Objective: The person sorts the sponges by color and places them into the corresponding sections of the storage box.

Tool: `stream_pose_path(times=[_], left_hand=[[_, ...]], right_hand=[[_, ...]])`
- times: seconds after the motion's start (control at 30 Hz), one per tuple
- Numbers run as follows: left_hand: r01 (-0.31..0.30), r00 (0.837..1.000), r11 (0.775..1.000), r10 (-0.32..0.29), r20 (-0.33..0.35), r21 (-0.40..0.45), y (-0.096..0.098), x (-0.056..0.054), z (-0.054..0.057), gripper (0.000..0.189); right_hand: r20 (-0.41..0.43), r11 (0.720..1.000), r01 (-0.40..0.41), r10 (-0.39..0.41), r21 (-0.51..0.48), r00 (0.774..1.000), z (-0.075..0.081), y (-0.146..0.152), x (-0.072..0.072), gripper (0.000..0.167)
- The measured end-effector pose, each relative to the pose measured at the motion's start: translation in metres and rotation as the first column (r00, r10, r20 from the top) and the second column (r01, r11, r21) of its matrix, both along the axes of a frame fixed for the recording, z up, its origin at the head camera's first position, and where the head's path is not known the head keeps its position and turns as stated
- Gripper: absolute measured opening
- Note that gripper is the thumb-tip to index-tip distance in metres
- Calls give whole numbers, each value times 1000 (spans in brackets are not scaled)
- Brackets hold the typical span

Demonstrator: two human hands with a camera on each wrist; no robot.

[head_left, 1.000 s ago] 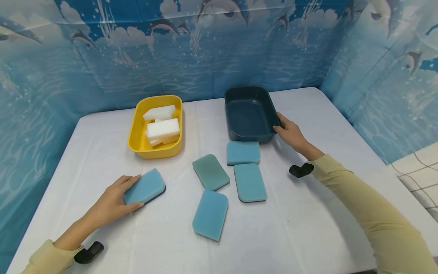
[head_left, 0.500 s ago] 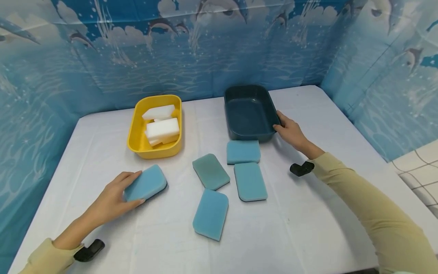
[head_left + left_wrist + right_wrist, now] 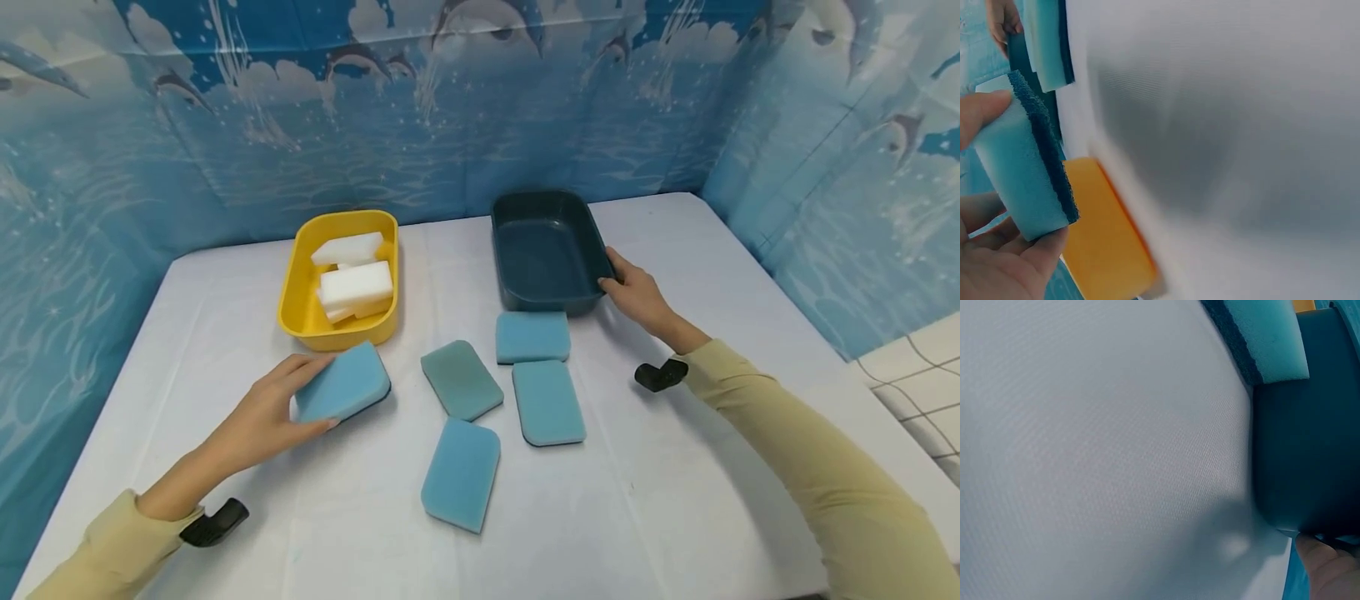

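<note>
My left hand [image 3: 273,412] holds a blue sponge [image 3: 345,382] by its edges, thumb on one side and fingers on the other. In the left wrist view this sponge [image 3: 1019,159] shows a dark scouring layer and is raised off the white cloth. At the back right, my right hand [image 3: 637,292] grips the right rim of a dark teal tub [image 3: 551,242], which has nothing in it. Several blue-green sponges lie flat in the middle: one sponge [image 3: 532,337] right at the tub's front, another sponge [image 3: 549,402] below it, a greener sponge [image 3: 462,380], and a sponge [image 3: 461,475] nearest me.
A yellow tub [image 3: 341,333] with several white sponges [image 3: 356,283] stands at the back left, just beyond my left hand. A white cloth [image 3: 360,517] covers the table. Blue dolphin-print curtains [image 3: 450,158] hang along the back and sides.
My left hand has lifted the blue sponge and carried it forward and to the right, nearer the yellow tub. The right hand stays on the dark teal tub's rim.
</note>
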State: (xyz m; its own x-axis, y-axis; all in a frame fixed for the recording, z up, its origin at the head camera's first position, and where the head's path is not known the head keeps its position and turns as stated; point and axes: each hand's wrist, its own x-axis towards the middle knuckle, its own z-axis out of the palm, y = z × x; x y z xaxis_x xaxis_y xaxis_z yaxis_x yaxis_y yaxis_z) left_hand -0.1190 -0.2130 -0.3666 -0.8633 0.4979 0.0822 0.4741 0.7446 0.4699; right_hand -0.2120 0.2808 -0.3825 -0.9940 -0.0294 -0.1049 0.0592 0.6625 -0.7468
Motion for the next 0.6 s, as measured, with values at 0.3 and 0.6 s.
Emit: stream_pose_path(times=[0.3, 0.6], left_hand=[[61, 998, 997, -60, -11, 47, 19, -15, 11, 78], [69, 997, 997, -70, 19, 31, 34, -26, 20, 78]], right_hand=[[-10, 1000, -12, 12, -7, 1000, -1, 0, 0, 61], [-3, 1000, 2, -2, 1, 1000, -2, 0, 2, 61]])
